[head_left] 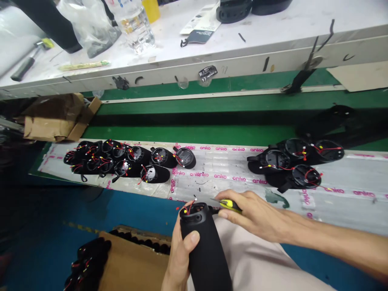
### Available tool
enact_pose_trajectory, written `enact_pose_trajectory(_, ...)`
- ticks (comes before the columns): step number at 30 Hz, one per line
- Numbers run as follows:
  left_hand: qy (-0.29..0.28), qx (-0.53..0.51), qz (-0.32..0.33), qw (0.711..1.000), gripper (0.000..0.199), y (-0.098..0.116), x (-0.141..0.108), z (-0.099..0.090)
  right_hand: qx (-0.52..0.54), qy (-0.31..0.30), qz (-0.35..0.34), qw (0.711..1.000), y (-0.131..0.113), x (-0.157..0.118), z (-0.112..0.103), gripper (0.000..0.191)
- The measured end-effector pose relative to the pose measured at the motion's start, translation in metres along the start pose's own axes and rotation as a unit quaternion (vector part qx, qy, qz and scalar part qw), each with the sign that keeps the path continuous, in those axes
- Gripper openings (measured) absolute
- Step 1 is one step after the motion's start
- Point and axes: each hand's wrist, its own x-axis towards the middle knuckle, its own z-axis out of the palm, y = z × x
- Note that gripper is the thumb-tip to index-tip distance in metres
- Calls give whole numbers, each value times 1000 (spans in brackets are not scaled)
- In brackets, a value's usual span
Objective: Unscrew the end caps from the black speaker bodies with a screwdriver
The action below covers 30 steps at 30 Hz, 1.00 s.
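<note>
My left hand (pixel 181 252) is wrapped round a black cylindrical speaker housing (pixel 207 252), tilted with its open end up. Red wires with small connectors (pixel 188 209) stick out of that end. In my right hand (pixel 247 214) is a yellow and black utility knife (pixel 229 204), its blade pointing left, just above and right of the housing's rim. A dark strap beside the rim lies close to my right fingers; whether they touch it I cannot tell. The lower end of the housing runs out of view.
Several similar housings (pixel 157 157) stand at left on the taped board (pixel 218 165), more (pixel 303 150) at right. A cardboard box (pixel 133 262) sits below left, another carton (pixel 57 115) at far left. The white shelf (pixel 169 44) above holds a screwdriver-like tool (pixel 26 66) and paper tags (pixel 201 28).
</note>
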Motion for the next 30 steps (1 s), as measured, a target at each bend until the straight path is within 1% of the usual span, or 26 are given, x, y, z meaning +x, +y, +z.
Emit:
enact_pose_trajectory(2, 20, 16, 4, 1000, 78, 3, 1, 7, 70, -23, 53, 996, -5, -2, 12, 56)
enact_pose_trajectory(4, 66, 29, 5, 997, 76, 3, 3, 14, 152, -35, 87, 984, -7, -1, 27, 71)
enact_pose_trajectory(6, 104, 25, 13, 994, 79, -1, 4, 17, 258, -21, 91, 962, -5, 2, 44, 86)
enact_pose_trajectory(7, 106, 12, 18, 994, 80, -4, 5, 17, 321, -8, 86, 943, -2, 5, 51, 91)
enact_pose_trajectory(9, 83, -28, 26, 996, 83, -9, 5, 13, 438, -5, 71, 896, 5, 11, 62, 91)
enact_pose_trajectory(10, 73, -49, 28, 996, 83, -11, 5, 10, 485, -15, 67, 872, 9, 14, 66, 89)
enact_pose_trajectory(13, 65, -79, 23, 994, 86, -12, 3, 6, 597, -75, 68, 795, 18, 18, 72, 85)
enact_pose_trajectory(15, 27, -114, 15, 993, 91, -11, 0, 10, 653, -104, 69, 747, 21, 16, 75, 85)
enact_pose_trajectory(16, -2, -138, 11, 990, 93, -11, -2, 14, 665, -117, 67, 734, 21, 15, 77, 84)
enact_pose_trajectory(17, -30, -166, 3, 986, 95, -11, -5, 18, 666, -125, 63, 733, 22, 14, 78, 84)
enact_pose_trajectory(18, -48, -192, -12, 980, 94, -11, -7, 22, 657, -130, 58, 741, 22, 13, 78, 85)
enact_pose_trajectory(19, -58, -214, -35, 975, 92, -12, -9, 25, 640, -133, 55, 755, 22, 12, 78, 86)
enact_pose_trajectory(21, -56, -227, -75, 969, 84, -14, -12, 28, 592, -140, 61, 792, 23, 12, 76, 88)
enact_pose_trajectory(22, -49, -218, -76, 972, 81, -15, -12, 27, 560, -139, 72, 813, 24, 12, 73, 87)
enact_pose_trajectory(23, -38, -198, -59, 978, 80, -15, -11, 24, 523, -130, 86, 838, 24, 11, 68, 83)
enact_pose_trajectory(25, 2, -140, -2, 990, 81, -14, -7, 19, 423, -83, 100, 897, 23, 6, 56, 67)
enact_pose_trajectory(27, 47, -86, 34, 995, 83, -11, -5, 13, 291, -21, 78, 953, 16, -2, 42, 48)
enact_pose_trajectory(28, 62, -67, 39, 995, 86, -9, -4, 12, 219, 0, 60, 974, 12, -8, 35, 42)
enact_pose_trajectory(29, 71, -53, 41, 995, 88, -7, -5, 11, 148, 10, 43, 988, 6, -13, 29, 37)
enact_pose_trajectory(30, 74, -44, 43, 995, 90, -6, -6, 10, 80, 13, 25, 996, 0, -18, 24, 33)
